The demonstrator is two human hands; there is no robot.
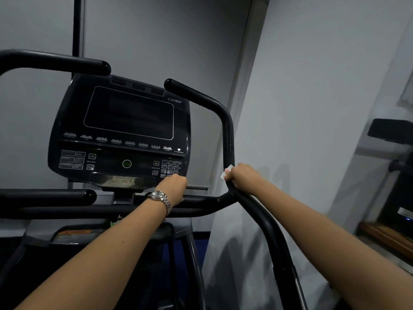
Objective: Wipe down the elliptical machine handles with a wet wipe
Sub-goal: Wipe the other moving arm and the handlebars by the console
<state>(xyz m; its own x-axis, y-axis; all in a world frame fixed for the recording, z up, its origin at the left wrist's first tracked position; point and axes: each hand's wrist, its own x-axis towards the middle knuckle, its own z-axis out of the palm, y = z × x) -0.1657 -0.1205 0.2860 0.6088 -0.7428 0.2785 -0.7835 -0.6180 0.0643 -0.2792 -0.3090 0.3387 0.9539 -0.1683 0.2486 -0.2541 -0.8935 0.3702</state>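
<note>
Two hands [173, 189], one wipe [226, 172], one console [120, 133], one watch [159, 196].

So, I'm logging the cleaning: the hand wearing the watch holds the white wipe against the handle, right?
No. The head view shows the white wipe held by the right hand against the upright handle; the left hand, wearing the watch, grips the horizontal bar.
</note>
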